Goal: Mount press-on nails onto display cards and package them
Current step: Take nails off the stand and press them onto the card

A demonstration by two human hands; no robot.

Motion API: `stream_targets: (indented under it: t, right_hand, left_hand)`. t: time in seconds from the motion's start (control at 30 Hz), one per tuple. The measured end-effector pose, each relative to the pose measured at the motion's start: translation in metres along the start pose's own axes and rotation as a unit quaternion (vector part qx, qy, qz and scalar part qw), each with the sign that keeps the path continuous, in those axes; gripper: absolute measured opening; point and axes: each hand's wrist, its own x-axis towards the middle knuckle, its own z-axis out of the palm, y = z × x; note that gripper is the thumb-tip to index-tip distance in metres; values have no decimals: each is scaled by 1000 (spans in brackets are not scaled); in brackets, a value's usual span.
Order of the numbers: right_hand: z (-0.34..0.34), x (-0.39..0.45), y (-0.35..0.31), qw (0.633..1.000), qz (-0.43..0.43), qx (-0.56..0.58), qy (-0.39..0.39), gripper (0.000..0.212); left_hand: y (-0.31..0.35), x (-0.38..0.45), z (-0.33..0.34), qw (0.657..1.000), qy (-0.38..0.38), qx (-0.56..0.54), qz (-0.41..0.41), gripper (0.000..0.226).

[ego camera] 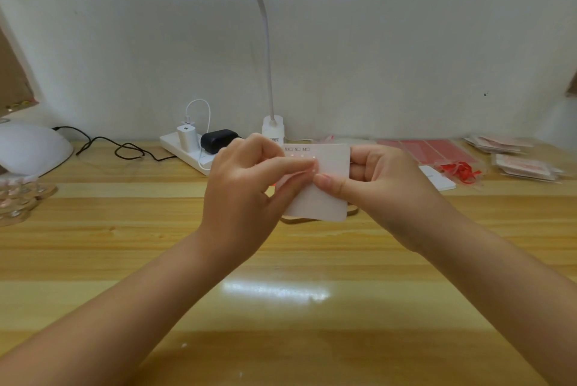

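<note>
Pinching at the card's left-centre, your left hand (246, 185) has thumb and forefinger together on something too small to make out, likely a nail or adhesive tab, pressed against the one display card (324, 185) held above the table (281, 276). That card lies directly right of this pinch, long axis running away from you, printed edge far, and your right hand (384, 179) clamps its right side with the thumb on the face, tip almost meeting your left fingertips. Count: one card in hand, three or four faint dots under the print, two stacks of packets (515, 157) far right.
</note>
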Motion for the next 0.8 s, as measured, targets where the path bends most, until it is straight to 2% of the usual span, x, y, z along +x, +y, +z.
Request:
stream_targets:
  t: [0.33,0.8]
  right_hand:
    - [1,0,0,1000,-6,-5,-24,24]
    - [-2,1,4,999,-21,-21,-19,21]
  left_hand:
    - [3,1,-1,1000,4,27,-7,17]
    - [0,0,1,1000,8,-1,7,19]
